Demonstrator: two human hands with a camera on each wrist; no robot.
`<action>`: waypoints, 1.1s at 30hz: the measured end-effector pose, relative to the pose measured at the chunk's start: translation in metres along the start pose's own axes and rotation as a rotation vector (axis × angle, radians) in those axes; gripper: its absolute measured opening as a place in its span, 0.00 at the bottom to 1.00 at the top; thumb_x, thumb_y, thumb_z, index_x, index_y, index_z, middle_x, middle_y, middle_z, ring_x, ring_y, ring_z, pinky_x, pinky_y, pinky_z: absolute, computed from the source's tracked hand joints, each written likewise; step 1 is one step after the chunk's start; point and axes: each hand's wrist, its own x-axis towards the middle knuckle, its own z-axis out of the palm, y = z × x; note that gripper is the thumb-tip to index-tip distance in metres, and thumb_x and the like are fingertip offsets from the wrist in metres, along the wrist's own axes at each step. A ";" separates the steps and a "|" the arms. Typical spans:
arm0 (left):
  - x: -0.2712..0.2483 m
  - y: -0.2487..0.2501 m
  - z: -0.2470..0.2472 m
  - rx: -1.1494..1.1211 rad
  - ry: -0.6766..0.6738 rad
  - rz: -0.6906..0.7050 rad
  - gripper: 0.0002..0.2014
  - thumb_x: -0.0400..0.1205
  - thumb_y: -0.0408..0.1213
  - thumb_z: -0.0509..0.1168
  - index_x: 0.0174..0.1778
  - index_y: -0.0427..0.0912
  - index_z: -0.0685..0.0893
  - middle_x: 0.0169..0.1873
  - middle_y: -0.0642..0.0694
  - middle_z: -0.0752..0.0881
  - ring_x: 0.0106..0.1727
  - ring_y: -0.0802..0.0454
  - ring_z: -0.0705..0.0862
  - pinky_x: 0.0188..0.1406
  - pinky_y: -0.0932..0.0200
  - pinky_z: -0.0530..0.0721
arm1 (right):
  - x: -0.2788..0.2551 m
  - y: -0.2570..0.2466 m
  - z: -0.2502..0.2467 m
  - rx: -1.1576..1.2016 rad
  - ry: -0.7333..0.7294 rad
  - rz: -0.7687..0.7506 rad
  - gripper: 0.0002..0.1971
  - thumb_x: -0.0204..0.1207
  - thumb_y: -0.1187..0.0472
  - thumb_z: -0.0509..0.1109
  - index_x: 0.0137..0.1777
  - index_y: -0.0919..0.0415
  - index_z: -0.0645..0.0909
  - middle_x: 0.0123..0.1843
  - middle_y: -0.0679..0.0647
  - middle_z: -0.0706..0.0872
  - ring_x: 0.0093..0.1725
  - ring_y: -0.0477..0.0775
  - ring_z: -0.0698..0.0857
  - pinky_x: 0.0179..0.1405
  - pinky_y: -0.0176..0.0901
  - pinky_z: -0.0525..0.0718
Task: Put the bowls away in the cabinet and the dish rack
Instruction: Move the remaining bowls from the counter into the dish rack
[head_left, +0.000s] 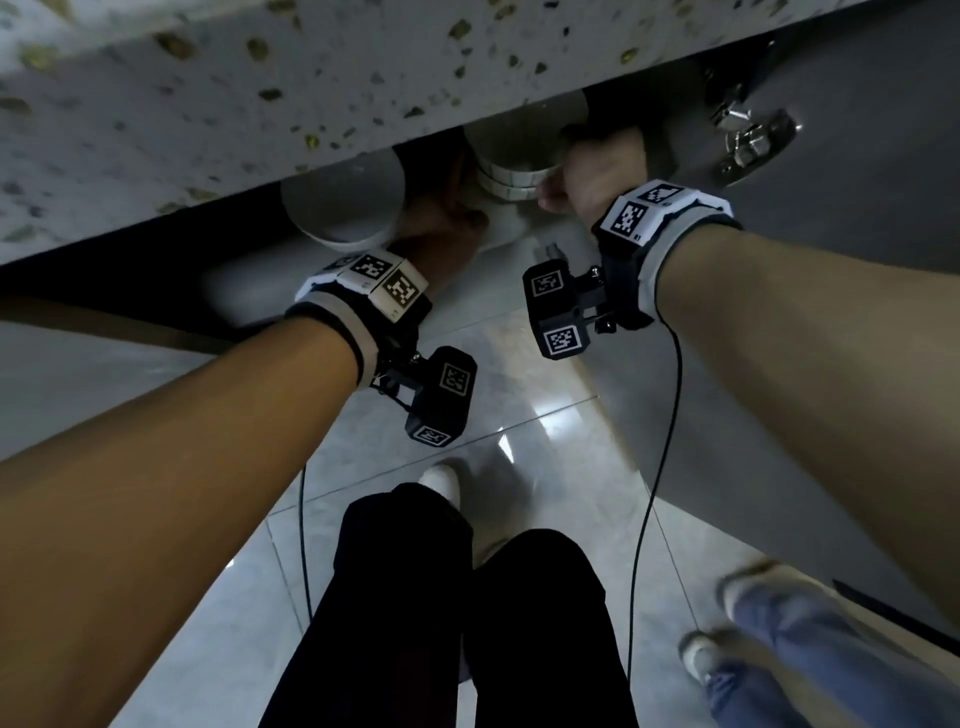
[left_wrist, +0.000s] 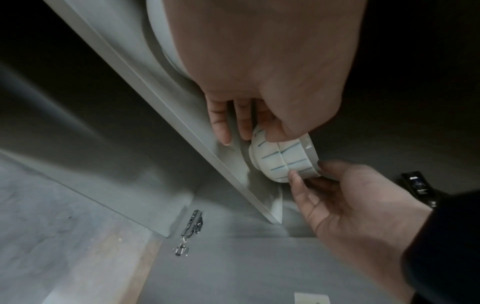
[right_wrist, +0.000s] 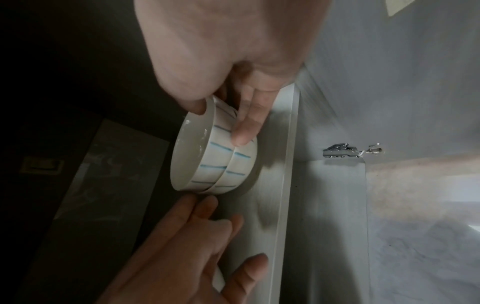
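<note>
Two stacked white bowls with blue stripes (head_left: 511, 174) (left_wrist: 283, 162) (right_wrist: 221, 162) stand at the front of the cabinet shelf (left_wrist: 182, 127) (right_wrist: 283, 185), under the countertop. My right hand (head_left: 571, 176) (right_wrist: 221, 121) pinches the stack's rim, thumb inside and a finger on the outer wall. My left hand (head_left: 452, 218) (left_wrist: 246, 133) (right_wrist: 207, 209) touches the stack's other side with nearly straight fingers. A larger plain white bowl (head_left: 343, 202) (left_wrist: 158, 30) stands on the same shelf just left of my left hand.
The speckled countertop (head_left: 208, 104) overhangs the cabinet and hides its back. The grey cabinet door (head_left: 857, 208) stands open on the right, with its metal hinge (head_left: 748, 135) (right_wrist: 340, 153). Another person's legs and shoes (head_left: 769, 649) stand on the tiled floor at right.
</note>
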 end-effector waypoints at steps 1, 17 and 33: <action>-0.005 0.003 0.000 0.000 0.002 -0.022 0.29 0.81 0.34 0.61 0.81 0.41 0.68 0.73 0.33 0.78 0.73 0.35 0.77 0.72 0.41 0.77 | -0.008 -0.001 -0.001 -0.005 0.028 -0.002 0.10 0.81 0.57 0.60 0.49 0.64 0.78 0.44 0.63 0.86 0.42 0.61 0.89 0.48 0.57 0.92; -0.210 0.080 -0.043 0.194 -0.245 0.106 0.20 0.80 0.27 0.58 0.68 0.41 0.81 0.66 0.45 0.82 0.61 0.51 0.81 0.61 0.65 0.74 | -0.267 0.002 -0.070 -0.191 0.038 -0.181 0.22 0.74 0.61 0.59 0.68 0.59 0.79 0.66 0.56 0.81 0.57 0.61 0.87 0.59 0.55 0.86; -0.303 0.207 -0.252 0.210 0.142 0.178 0.20 0.81 0.29 0.58 0.68 0.45 0.81 0.65 0.47 0.82 0.61 0.53 0.81 0.66 0.54 0.79 | -0.372 -0.208 -0.088 -0.127 -0.086 -0.551 0.18 0.79 0.66 0.59 0.65 0.57 0.81 0.63 0.48 0.84 0.58 0.55 0.87 0.63 0.55 0.84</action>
